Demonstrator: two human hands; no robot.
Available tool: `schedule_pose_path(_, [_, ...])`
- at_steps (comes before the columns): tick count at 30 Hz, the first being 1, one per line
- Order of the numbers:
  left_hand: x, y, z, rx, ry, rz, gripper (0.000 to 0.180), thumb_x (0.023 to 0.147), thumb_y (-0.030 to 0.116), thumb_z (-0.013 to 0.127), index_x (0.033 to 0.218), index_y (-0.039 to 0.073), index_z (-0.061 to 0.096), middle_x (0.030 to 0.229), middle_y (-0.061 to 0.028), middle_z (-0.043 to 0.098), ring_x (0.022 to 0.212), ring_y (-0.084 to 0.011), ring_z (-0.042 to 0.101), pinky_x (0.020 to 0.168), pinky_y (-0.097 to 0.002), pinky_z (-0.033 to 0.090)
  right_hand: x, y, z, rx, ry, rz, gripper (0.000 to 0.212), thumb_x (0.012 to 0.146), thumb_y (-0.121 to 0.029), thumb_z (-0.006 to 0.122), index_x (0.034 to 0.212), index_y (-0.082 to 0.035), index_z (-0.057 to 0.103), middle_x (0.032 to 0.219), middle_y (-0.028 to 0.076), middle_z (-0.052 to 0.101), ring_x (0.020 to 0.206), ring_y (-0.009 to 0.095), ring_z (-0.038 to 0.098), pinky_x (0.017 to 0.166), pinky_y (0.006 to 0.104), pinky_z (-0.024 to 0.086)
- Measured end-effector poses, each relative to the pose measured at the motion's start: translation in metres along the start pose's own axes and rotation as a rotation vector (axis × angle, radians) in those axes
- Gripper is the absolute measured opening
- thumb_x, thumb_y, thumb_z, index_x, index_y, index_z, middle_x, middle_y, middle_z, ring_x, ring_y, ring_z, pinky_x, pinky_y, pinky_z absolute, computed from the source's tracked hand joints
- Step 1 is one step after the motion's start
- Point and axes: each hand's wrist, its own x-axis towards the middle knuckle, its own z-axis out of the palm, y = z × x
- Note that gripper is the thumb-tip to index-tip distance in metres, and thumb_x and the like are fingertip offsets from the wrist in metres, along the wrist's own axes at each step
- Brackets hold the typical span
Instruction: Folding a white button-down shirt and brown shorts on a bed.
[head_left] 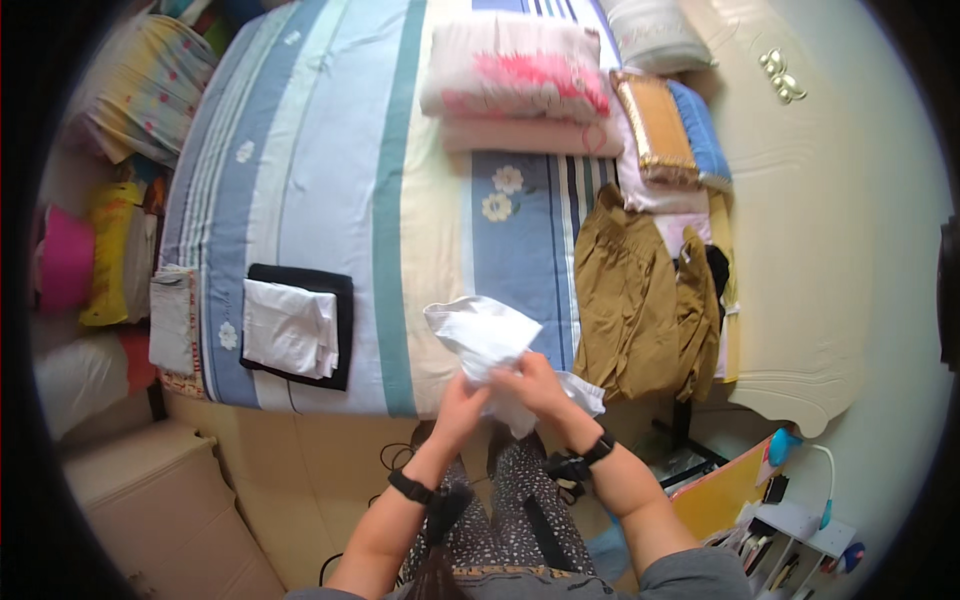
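Note:
A white cloth garment hangs bunched between my hands at the bed's near edge; its kind is hard to make out. My left hand is closed on its lower left side. Close beside it, my right hand grips the cloth too, and a loose part trails to the right and down. To the right, brown trousers lie spread on the bed. Off to the left, a folded white garment rests on a folded black cloth.
Folded pink bedding lies at the far side, near a brown pillow and a blue cushion. Folded pale cloths sit at the bed's left end. A cabinet stands at lower left, a small shelf at lower right.

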Motion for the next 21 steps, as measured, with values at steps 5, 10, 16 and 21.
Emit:
schedule_pose_path(5, [-0.057, 0.122, -0.031, 0.680, 0.173, 1.016, 0.070, 0.064, -0.008, 0.058, 0.128, 0.001, 0.033, 0.130, -0.0204, 0.034, 0.123, -0.0371, 0.032, 0.102, -0.0418, 0.027, -0.061, -0.132, -0.023, 0.001, -0.475, -0.059, 0.032, 0.081, -0.004, 0.055, 0.112, 0.003, 0.054, 0.104, 0.003, 0.059, 0.093, 0.011, 0.053, 0.082, 0.0265, 0.044])
schedule_pose_path(10, [-0.116, 0.241, -0.058, 0.863, -0.087, 1.441, 0.085, 0.060, -0.008, 0.065, 0.133, 0.011, 0.026, 0.136, -0.0205, 0.028, 0.126, -0.0413, 0.028, 0.101, -0.0474, 0.029, -0.105, -0.239, -0.007, -0.531, -0.683, -0.217, 0.023, 0.084, -0.016, 0.060, 0.093, 0.004, 0.061, 0.075, 0.002, 0.061, 0.071, 0.007, 0.051, 0.065, 0.0261, 0.045])
schedule_pose_path(16, [-0.201, 0.303, -0.027, 1.275, -0.566, 1.649, 0.050, 0.077, 0.008, 0.059, 0.119, 0.036, 0.052, 0.128, -0.0079, 0.040, 0.116, -0.0249, 0.044, 0.094, -0.0423, 0.040, -0.152, -0.296, 0.006, -0.577, -0.732, -0.335, 0.021, 0.087, -0.017, 0.059, 0.082, 0.003, 0.061, 0.062, -0.001, 0.055, 0.060, 0.004, 0.044, 0.053, 0.0235, 0.041])
schedule_pose_path(21, [-0.219, 0.310, -0.007, 1.317, -0.247, 1.904, 0.024, 0.067, 0.014, 0.068, 0.087, 0.024, 0.061, 0.113, -0.0013, 0.046, 0.112, -0.0200, 0.042, 0.102, -0.0434, 0.029, -0.166, -0.316, 0.004, -0.654, -0.807, -0.471, 0.021, 0.088, -0.017, 0.057, 0.086, 0.003, 0.062, 0.071, -0.003, 0.058, 0.067, 0.003, 0.047, 0.062, 0.0223, 0.044])
